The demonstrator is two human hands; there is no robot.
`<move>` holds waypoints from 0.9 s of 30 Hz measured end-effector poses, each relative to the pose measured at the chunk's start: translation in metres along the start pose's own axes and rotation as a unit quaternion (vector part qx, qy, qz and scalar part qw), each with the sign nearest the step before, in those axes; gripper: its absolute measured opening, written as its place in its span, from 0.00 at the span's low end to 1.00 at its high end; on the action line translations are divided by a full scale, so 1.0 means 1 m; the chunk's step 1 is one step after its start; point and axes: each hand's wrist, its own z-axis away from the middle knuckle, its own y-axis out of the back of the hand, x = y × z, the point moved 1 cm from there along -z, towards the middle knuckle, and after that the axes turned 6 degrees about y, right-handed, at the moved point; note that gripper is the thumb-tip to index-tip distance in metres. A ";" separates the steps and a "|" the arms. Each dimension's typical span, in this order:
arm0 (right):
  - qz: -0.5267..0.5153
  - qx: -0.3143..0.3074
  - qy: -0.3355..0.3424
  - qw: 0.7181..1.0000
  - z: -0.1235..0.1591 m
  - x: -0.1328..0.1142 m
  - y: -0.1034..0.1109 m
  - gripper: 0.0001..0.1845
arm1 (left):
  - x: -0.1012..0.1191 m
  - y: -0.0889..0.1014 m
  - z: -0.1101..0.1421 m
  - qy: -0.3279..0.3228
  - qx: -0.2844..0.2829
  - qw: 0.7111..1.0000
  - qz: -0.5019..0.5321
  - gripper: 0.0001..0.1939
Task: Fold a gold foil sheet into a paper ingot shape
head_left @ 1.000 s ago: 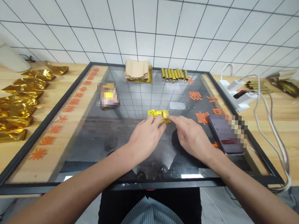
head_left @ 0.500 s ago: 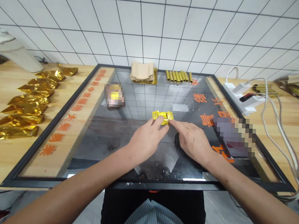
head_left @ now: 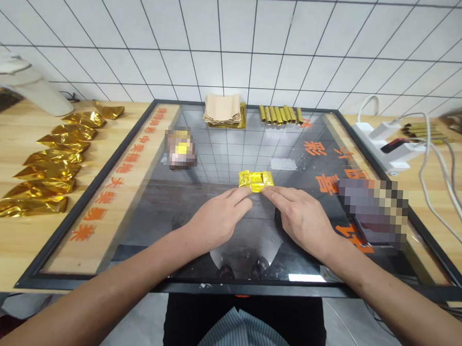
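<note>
A small folded gold foil piece (head_left: 256, 180) lies on the glass panel (head_left: 228, 229) in the middle of the table. My left hand (head_left: 216, 218) rests just below it, fingers curled, its fingertips pressing the near left edge of the foil. My right hand (head_left: 302, 218) lies beside it, its forefinger stretched out and touching the foil's near right edge. Both hands lie low on the glass, and neither lifts the foil.
A row of folded gold foil pieces (head_left: 47, 168) lies on the wooden table at the left. A stack of brown paper sheets (head_left: 222, 110) and several gold foil rolls (head_left: 281, 114) sit at the far edge. A power strip (head_left: 387, 147) with cables lies at the right.
My fingers have slid from on top of the gold foil back to its near edge, uncovering more of it. The camera view has shifted a little.
</note>
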 end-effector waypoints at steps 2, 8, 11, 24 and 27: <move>0.005 -0.002 0.001 1.000 -0.001 -0.001 0.000 0.28 | 0.000 -0.001 0.001 -0.005 0.006 1.000 0.002 0.18; 0.015 0.001 0.006 1.000 -0.002 -0.003 0.000 0.29 | 0.000 -0.002 0.002 -0.011 0.040 0.999 0.006 0.18; 0.017 0.005 0.008 1.000 -0.002 -0.004 0.002 0.28 | 0.000 0.000 0.002 -0.022 0.051 0.998 0.009 0.17; 0.011 -0.007 0.001 1.000 -0.003 -0.002 0.002 0.27 | -0.001 0.004 0.000 -0.038 0.050 0.998 -0.006 0.21; 0.019 -0.013 0.005 1.000 -0.004 -0.003 0.003 0.26 | -0.002 0.007 -0.003 -0.037 0.056 0.998 -0.010 0.21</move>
